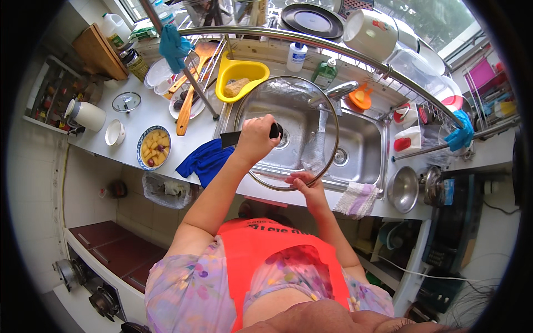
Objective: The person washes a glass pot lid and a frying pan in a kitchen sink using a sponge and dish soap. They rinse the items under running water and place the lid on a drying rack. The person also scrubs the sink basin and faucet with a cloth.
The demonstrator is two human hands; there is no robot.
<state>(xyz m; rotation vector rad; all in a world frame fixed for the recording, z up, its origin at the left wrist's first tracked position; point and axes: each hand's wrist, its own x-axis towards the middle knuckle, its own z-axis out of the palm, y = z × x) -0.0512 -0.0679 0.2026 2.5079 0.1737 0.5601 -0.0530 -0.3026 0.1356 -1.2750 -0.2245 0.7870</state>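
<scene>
My left hand (256,139) is closed around the black handle (229,139) of a large round glass lid (288,102) with a metal rim. The lid is held tilted over the left part of the steel double sink (360,130). With its fingers at the near rim of the lid, my right hand (308,190) supports the edge, thumb and fingers on either side. The faucet (343,90) reaches over the sink by the lid's right side. What looks like running water shows through the glass below it.
Left of the sink lie a blue cloth (205,160) and a bowl of cut fruit (154,147). A yellow strainer basket (241,75) stands behind. To the right are a striped towel (356,198) and a steel bowl (403,189). A metal rack rail (311,41) crosses above.
</scene>
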